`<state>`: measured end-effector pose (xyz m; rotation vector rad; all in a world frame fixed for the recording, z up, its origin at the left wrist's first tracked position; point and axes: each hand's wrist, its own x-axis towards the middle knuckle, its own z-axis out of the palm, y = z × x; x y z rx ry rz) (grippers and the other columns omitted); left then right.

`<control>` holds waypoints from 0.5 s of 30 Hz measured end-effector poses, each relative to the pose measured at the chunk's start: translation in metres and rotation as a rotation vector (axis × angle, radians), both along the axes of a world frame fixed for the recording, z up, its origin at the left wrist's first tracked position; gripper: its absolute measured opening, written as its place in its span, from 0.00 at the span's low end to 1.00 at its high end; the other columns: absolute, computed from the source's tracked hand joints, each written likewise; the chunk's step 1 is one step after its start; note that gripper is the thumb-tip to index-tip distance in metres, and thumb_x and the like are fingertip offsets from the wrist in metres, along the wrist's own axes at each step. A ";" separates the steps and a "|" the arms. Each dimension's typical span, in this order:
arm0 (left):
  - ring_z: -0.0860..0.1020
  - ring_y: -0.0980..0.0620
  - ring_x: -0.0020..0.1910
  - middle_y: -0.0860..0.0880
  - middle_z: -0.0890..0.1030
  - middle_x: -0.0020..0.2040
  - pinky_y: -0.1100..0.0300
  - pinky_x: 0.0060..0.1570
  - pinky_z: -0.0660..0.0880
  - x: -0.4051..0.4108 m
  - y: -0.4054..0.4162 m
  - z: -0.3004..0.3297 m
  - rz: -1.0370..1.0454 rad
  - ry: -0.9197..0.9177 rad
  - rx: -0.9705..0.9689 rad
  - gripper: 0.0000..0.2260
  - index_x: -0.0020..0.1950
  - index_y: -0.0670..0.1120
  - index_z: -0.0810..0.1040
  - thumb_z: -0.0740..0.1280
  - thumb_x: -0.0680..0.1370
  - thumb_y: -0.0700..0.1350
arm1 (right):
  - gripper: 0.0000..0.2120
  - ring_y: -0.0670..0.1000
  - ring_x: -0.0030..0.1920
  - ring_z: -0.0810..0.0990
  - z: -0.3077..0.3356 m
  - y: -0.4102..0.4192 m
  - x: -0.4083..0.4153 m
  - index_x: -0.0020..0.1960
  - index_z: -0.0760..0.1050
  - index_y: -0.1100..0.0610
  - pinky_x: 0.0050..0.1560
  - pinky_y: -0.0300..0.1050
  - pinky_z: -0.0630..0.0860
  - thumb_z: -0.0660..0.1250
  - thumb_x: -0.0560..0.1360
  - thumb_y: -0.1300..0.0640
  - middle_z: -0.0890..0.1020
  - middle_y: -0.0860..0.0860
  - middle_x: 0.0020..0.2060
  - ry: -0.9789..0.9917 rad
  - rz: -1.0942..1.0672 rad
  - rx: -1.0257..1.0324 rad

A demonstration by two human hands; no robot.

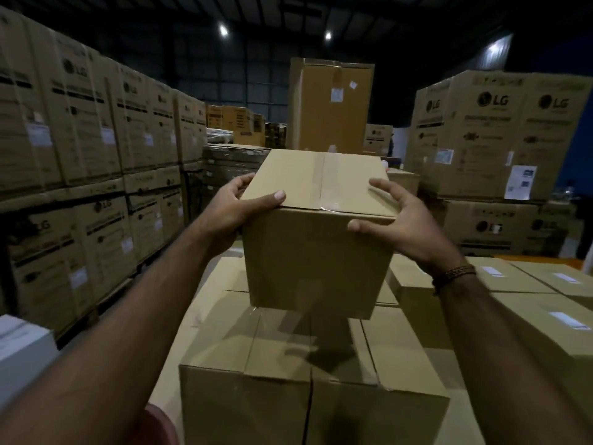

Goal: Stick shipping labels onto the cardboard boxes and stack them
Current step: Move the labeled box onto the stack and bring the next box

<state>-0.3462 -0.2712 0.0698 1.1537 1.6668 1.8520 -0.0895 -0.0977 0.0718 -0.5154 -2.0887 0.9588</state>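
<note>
A plain brown cardboard box [317, 252], taped along its top seam, is held up in the middle of the view. My left hand [234, 213] grips its left upper edge, thumb on the top. My right hand [398, 220] grips its right upper edge, with a beaded bracelet at the wrist. The box hangs just above a stack of similar taped boxes [308, 387] below it, its lower edge close to them. I see no label on the held box. Boxes at the right [545, 329] carry white labels [568, 321] on top.
Tall walls of printed cartons on pallets stand at the left [80, 149] and the right [500, 136]. A tall upright carton [330, 104] rises behind the held box. A white object [22, 345] sits at the lower left. An aisle of floor runs between.
</note>
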 end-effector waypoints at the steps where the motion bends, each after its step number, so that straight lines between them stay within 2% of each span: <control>1: 0.78 0.47 0.66 0.50 0.76 0.70 0.42 0.64 0.80 -0.011 -0.002 -0.004 0.014 0.008 -0.001 0.55 0.81 0.54 0.67 0.86 0.58 0.61 | 0.48 0.47 0.71 0.65 -0.006 0.001 -0.013 0.80 0.68 0.45 0.59 0.39 0.74 0.84 0.64 0.46 0.67 0.41 0.70 -0.011 0.018 0.009; 2: 0.78 0.47 0.67 0.50 0.76 0.70 0.42 0.64 0.80 -0.020 -0.003 -0.007 0.021 0.015 0.001 0.56 0.81 0.53 0.67 0.86 0.57 0.62 | 0.47 0.47 0.71 0.67 -0.013 0.004 -0.026 0.80 0.68 0.46 0.56 0.35 0.73 0.85 0.65 0.48 0.68 0.41 0.69 -0.018 0.027 0.017; 3: 0.78 0.47 0.67 0.50 0.76 0.71 0.43 0.65 0.80 -0.029 -0.004 -0.010 0.033 0.017 -0.002 0.57 0.81 0.53 0.67 0.86 0.56 0.62 | 0.47 0.47 0.71 0.68 -0.018 0.008 -0.039 0.80 0.68 0.47 0.57 0.36 0.75 0.85 0.65 0.49 0.69 0.42 0.69 -0.022 0.032 0.019; 5: 0.78 0.48 0.67 0.50 0.76 0.71 0.44 0.66 0.79 -0.048 -0.004 -0.016 0.056 0.011 0.001 0.58 0.82 0.51 0.67 0.86 0.56 0.63 | 0.49 0.49 0.73 0.69 -0.027 0.015 -0.064 0.81 0.68 0.48 0.67 0.47 0.78 0.85 0.65 0.47 0.70 0.42 0.70 -0.023 0.044 0.004; 7: 0.79 0.48 0.66 0.49 0.77 0.70 0.45 0.64 0.80 -0.066 -0.001 -0.023 0.088 -0.008 0.021 0.59 0.82 0.50 0.67 0.86 0.55 0.64 | 0.53 0.52 0.75 0.70 -0.032 0.025 -0.088 0.81 0.68 0.48 0.72 0.58 0.77 0.85 0.61 0.39 0.70 0.44 0.74 -0.017 0.047 0.002; 9: 0.80 0.49 0.65 0.48 0.78 0.69 0.47 0.62 0.82 -0.084 0.007 -0.030 0.127 -0.037 0.050 0.57 0.80 0.48 0.68 0.86 0.57 0.64 | 0.59 0.54 0.76 0.70 -0.034 0.035 -0.111 0.80 0.69 0.45 0.71 0.62 0.77 0.83 0.55 0.28 0.69 0.48 0.78 0.002 0.023 0.035; 11: 0.80 0.49 0.64 0.47 0.78 0.68 0.47 0.62 0.82 -0.100 0.018 -0.037 0.165 -0.051 0.063 0.51 0.80 0.48 0.67 0.84 0.63 0.62 | 0.60 0.56 0.78 0.68 -0.037 0.049 -0.131 0.79 0.70 0.42 0.71 0.64 0.76 0.80 0.51 0.23 0.68 0.51 0.80 0.017 0.021 0.046; 13: 0.79 0.49 0.64 0.49 0.78 0.67 0.44 0.64 0.80 -0.116 0.030 -0.045 0.187 -0.050 0.068 0.46 0.80 0.51 0.67 0.81 0.67 0.62 | 0.59 0.56 0.79 0.67 -0.042 0.061 -0.150 0.78 0.70 0.41 0.71 0.66 0.76 0.80 0.52 0.23 0.68 0.51 0.80 0.022 0.021 0.042; 15: 0.78 0.48 0.66 0.50 0.77 0.68 0.43 0.65 0.79 -0.130 0.040 -0.054 0.179 -0.036 0.056 0.48 0.82 0.55 0.65 0.81 0.66 0.66 | 0.54 0.55 0.78 0.69 -0.047 0.071 -0.167 0.78 0.72 0.44 0.71 0.65 0.77 0.82 0.56 0.28 0.71 0.49 0.78 0.043 0.001 0.039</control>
